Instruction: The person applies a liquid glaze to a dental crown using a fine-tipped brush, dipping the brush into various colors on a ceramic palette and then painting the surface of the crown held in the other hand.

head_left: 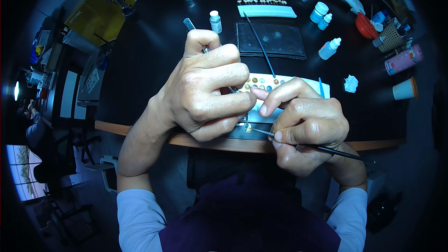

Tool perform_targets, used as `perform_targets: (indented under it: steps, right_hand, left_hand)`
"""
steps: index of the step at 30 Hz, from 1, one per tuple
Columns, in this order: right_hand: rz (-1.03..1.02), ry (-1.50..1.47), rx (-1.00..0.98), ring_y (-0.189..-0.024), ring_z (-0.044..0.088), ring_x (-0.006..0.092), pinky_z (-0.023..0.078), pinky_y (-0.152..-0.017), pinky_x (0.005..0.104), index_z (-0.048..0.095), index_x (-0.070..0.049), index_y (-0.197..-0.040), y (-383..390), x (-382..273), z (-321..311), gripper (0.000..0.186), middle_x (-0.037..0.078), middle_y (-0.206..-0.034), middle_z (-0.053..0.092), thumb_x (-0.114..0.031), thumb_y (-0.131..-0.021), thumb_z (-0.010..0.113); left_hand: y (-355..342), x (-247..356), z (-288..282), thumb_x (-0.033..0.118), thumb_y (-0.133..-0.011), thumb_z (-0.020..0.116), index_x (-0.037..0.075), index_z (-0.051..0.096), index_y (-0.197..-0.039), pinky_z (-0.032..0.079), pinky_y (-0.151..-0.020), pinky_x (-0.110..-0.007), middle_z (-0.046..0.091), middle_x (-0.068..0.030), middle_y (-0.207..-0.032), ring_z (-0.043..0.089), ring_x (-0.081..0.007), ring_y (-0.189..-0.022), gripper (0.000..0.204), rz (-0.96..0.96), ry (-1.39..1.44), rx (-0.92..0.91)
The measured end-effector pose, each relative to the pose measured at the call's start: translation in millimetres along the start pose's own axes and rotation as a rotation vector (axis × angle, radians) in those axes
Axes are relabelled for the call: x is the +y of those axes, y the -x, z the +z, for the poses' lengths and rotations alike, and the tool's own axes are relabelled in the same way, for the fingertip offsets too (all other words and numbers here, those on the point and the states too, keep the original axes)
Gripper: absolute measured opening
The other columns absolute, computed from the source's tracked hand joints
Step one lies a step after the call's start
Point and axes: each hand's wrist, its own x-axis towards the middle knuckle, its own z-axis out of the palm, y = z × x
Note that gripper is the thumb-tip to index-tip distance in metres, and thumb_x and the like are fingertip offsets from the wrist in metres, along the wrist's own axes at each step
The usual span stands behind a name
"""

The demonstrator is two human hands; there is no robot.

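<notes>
My left hand [207, 88] is closed around slim metal forceps [188, 23], whose far end sticks out above the thumb. At their lower tip is a small cream tooth crown [248, 129], close to the table's front edge. My right hand [310, 128] pinches a thin black-handled brush [338, 152]. Its fine tip points left, right beside the crown; whether they touch is too small to tell. Behind both hands lies a white palette [266, 115] with rows of small coloured dabs, partly covered by my fingers.
A second brush [257, 38] lies across a dark slab [289, 42] and the palette. Beyond stands a white rack [268, 12] of tooth samples. A small vial [215, 22] is at left; a dropper bottle [329, 48], crumpled tissue [351, 83] and paper cup [404, 88] are at right.
</notes>
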Motion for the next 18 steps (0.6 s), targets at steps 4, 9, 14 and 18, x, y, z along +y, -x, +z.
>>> perform_targets:
  steps: [4,9,14,18]
  right_hand:
    - [-0.017,-0.004,0.012,-0.092,0.073,0.0291,0.064,-0.098,0.0585,0.065,-0.004,-0.081,0.4,2.2,0.7,0.018,0.007,-0.071,0.066,0.01,-0.07,0.065]
    - [-0.037,-0.046,0.093,-0.092,0.074,0.0308,0.064,-0.09,0.0501,0.066,-0.004,-0.081,-0.9,1.7,0.8,0.018,0.007,-0.07,0.067,0.008,-0.067,0.068]
    - [-0.053,-0.047,0.129,-0.089,0.075,0.0322,0.062,-0.082,0.0429,0.07,-0.002,-0.08,-1.0,5.5,0.1,0.017,0.009,-0.071,0.07,0.006,-0.064,0.071]
    - [-0.074,-0.073,0.149,-0.089,0.075,0.0325,0.061,-0.081,0.0416,0.07,-0.001,-0.08,-1.0,6.6,2.3,0.017,0.009,-0.072,0.071,0.006,-0.065,0.072]
  left_hand:
    - [1.2,-1.0,2.1,0.035,-0.07,0.062,0.01,0.081,-0.079,0.028,-0.082,-0.044,0.048,-0.0002,-0.066,0.045,-0.0168,-0.063,0.032,-0.001,0.002,0.008]
    - [1.9,-6.2,4.2,0.036,-0.079,0.06,0.006,0.083,-0.084,0.029,-0.082,-0.043,0.05,-0.0016,-0.067,0.047,-0.0183,-0.067,0.037,-0.078,0.197,0.027]
    - [4.1,-6.3,10.3,0.039,-0.086,0.058,0.004,0.084,-0.088,0.029,-0.082,-0.041,0.051,-0.0028,-0.067,0.046,-0.0184,-0.069,0.043,-0.181,0.375,0.018]
    - [6.2,-9.7,11.8,0.033,-0.086,0.064,0.009,0.081,-0.085,0.03,-0.083,-0.04,0.052,-0.0017,-0.069,0.048,-0.0187,-0.072,0.029,-0.184,0.419,0.022]
